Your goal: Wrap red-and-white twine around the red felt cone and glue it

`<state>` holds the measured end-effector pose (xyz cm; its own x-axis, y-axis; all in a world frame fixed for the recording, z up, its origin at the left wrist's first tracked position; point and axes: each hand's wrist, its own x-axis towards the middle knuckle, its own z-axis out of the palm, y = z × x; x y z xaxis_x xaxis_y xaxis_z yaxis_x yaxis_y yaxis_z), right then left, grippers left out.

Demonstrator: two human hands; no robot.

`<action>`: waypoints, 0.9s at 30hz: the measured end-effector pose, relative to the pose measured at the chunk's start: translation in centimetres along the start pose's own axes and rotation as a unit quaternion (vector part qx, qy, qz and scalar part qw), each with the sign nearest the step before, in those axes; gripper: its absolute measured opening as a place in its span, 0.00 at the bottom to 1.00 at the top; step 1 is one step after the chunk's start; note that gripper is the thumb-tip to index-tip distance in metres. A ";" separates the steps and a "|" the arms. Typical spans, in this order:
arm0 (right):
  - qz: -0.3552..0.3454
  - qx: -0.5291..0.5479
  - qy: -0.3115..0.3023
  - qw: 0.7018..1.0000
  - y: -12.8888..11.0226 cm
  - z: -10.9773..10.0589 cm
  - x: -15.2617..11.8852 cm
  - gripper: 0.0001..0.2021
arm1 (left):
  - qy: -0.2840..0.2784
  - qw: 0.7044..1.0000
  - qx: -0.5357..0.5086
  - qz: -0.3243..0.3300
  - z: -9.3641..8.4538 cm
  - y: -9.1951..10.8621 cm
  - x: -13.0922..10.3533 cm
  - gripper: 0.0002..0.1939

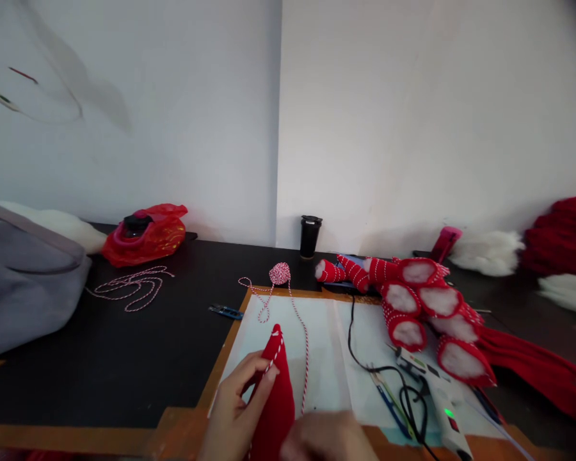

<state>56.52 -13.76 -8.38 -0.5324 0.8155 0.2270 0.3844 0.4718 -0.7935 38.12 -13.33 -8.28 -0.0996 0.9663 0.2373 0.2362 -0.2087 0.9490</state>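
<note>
My left hand (242, 397) pinches a pointed red felt cone (281, 403) and a red-and-white twisted cord (274, 360) running along its side from the tip. The cone points away from me, over a white sheet. My right hand (329, 438) is at the cone's lower right, blurred by motion; its fingers do not show clearly. Beyond the cone's tip lies a small ball of the same cord (280, 274), with a loose strand trailing down the cone's right side.
Several stuffed red cones (406, 298) are piled at the right. Before them lie a white glue gun (444, 403) with a green light and a black cable (350, 333). A blue cutter (226, 312), a black tumbler (310, 237) and a grey bag (29, 282) stand or lie around.
</note>
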 end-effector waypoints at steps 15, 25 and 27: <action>0.074 0.395 0.231 0.886 -0.7 0.5 2.8 0.24 | -0.001 0.959 -0.267 -0.096 1.2 0.9 -0.1 0.22; 0.065 0.517 0.159 0.839 -1.4 -1.5 1.0 0.31 | 0.061 0.932 -0.320 -0.159 2.5 -0.1 0.4 0.23; 0.068 0.530 0.152 0.832 -1.3 -1.5 0.8 0.30 | 0.069 0.935 -0.306 -0.165 2.7 -0.1 0.4 0.23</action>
<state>56.77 -13.25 -6.29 -0.2613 0.9601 0.0997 -0.5404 -0.0599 -0.8393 40.71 -12.54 -8.84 -0.2030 0.9736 -0.1043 -0.4223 0.0091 0.9064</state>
